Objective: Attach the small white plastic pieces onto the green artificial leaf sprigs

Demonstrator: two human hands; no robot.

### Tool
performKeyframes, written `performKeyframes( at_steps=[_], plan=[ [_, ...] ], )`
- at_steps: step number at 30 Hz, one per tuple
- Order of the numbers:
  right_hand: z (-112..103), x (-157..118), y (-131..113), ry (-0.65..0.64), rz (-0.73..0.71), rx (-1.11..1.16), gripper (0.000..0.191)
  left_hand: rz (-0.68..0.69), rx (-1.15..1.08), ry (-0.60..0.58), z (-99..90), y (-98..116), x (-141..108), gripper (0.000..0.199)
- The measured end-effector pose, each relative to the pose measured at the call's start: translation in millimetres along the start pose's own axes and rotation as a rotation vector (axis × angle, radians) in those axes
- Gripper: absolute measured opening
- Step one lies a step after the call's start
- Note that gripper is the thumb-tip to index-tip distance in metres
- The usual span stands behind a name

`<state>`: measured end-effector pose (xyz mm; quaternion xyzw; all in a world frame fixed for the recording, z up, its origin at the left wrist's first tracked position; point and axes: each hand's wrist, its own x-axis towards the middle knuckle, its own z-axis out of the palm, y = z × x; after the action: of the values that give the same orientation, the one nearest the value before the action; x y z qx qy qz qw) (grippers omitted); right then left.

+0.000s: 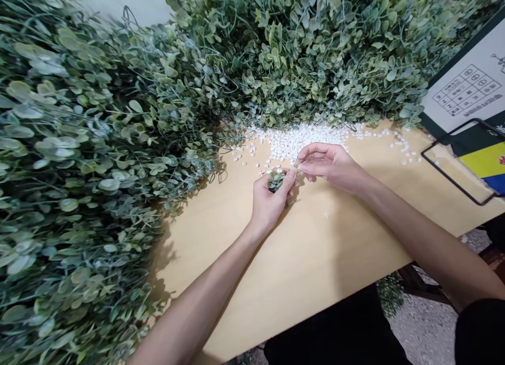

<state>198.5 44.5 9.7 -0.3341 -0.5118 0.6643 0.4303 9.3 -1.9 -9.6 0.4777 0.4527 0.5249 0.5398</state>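
My left hand [270, 196] is closed around a small artificial leaf sprig [277, 181], whose green leaves show between thumb and fingers. Close by on the right, my right hand [327, 165] has its thumb and fingers pinched together at a tiny pale piece at the sprig's tip; exactly what it is I cannot make out. Just beyond both hands lies a loose heap of small white beads or caps [295, 141], some scattered to either side.
Dense artificial foliage [87, 170] banks the left and back of the wooden table [300, 260]. At the right stand a printed board [465, 91] and a black wire frame [450, 178] beside a yellow and blue item [485, 165]. The table's front edge runs near my lap.
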Motion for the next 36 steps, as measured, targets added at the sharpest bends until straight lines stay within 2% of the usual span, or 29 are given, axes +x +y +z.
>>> performKeyframes(
  at_steps=[5, 10, 16, 26, 36],
  plan=[
    [0.5, 0.0, -0.3, 0.001, 0.006, -0.023, 0.026, 0.010, 0.004, 0.006, 0.1, -0.4, 0.0, 0.037],
    [2.4, -0.6, -4.4, 0.062, -0.004, -0.028, 0.038, 0.009, 0.005, 0.021, -0.5, -1.2, 0.2, 0.038],
    [2.5, -0.8, -8.7, 0.131, 0.006, -0.054, 0.039, -0.003, 0.006, 0.026, -0.4, -1.8, 0.2, 0.037],
    [-3.8, 0.0, -4.2, 0.047, 0.038, -0.015, 0.037, 0.011, 0.019, 0.016, -3.1, -2.9, 0.2, 0.039],
    [-3.4, 0.8, -4.5, 0.030, 0.050, -0.022, 0.037, 0.004, 0.005, 0.003, -1.9, -1.0, -0.1, 0.038]
  ],
)
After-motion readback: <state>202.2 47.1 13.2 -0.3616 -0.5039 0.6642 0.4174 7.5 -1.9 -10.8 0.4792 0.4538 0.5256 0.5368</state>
